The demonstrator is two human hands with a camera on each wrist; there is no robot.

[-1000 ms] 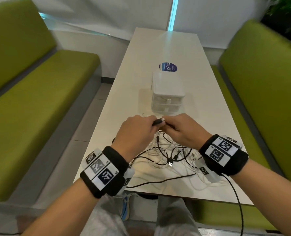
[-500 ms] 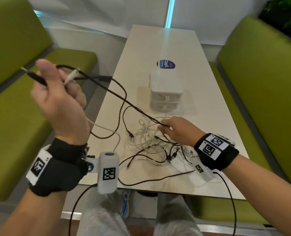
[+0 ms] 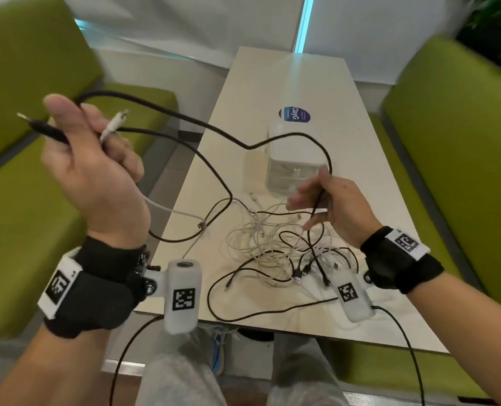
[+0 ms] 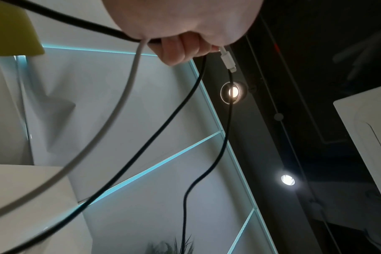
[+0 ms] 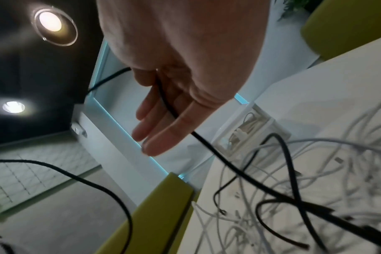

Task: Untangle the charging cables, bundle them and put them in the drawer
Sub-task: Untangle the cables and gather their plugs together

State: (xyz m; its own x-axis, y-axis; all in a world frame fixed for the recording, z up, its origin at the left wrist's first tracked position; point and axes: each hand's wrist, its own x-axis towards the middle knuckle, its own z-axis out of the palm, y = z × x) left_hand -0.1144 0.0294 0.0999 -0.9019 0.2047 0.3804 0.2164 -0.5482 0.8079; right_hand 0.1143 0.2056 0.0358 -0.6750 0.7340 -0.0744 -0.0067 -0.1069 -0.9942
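cables (image 3: 272, 247) lie in a loose tangle of white and black strands on the near part of the white worktop (image 3: 287, 74), in front of the small white drawer unit (image 3: 294, 162). one black cable (image 3: 214, 127) rises out of the tangle and runs in a long sagging span between both hands. the left hand (image 3: 91, 171) is raised well above and to the left of the worktop edge, its fingers (image 4: 174, 49) curled tight round the black cable's plug end and a white cable (image 3: 167, 209), whose plug (image 4: 226, 59) sticks out past the knuckles. the right hand (image 3: 331, 200) hovers just above the tangle, near the drawer unit; the black cable passes across its palm, thumb held against it, while the other fingers (image 5: 154, 123) stretch out loose and nearly straight. green benches (image 3: 454, 148) flank the worktop on both sides, and a round blue sticker (image 3: 294, 115) sits beyond the drawer unit.
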